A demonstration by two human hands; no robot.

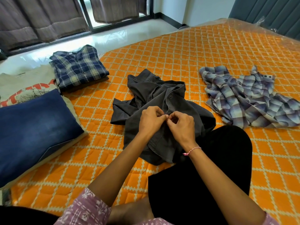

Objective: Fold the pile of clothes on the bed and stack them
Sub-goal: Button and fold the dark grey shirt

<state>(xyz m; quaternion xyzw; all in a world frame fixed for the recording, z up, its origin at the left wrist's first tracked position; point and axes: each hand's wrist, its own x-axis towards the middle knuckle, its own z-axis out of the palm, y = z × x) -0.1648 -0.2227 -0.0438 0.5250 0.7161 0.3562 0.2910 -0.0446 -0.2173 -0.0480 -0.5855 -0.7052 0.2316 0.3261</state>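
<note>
A single head-worn camera looks forward and down from close above the bed (186, 51), wide-angled, facing the window (90, 13) beyond its far edge.

Bright window daylight, floor glare, wide-angle edge distortion.

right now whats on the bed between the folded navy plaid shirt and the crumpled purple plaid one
In the head view, the dark grey shirt lies between the folded navy plaid shirt and the crumpled purple plaid shirt, with both hands, left and right, pinching its button placket.
</note>
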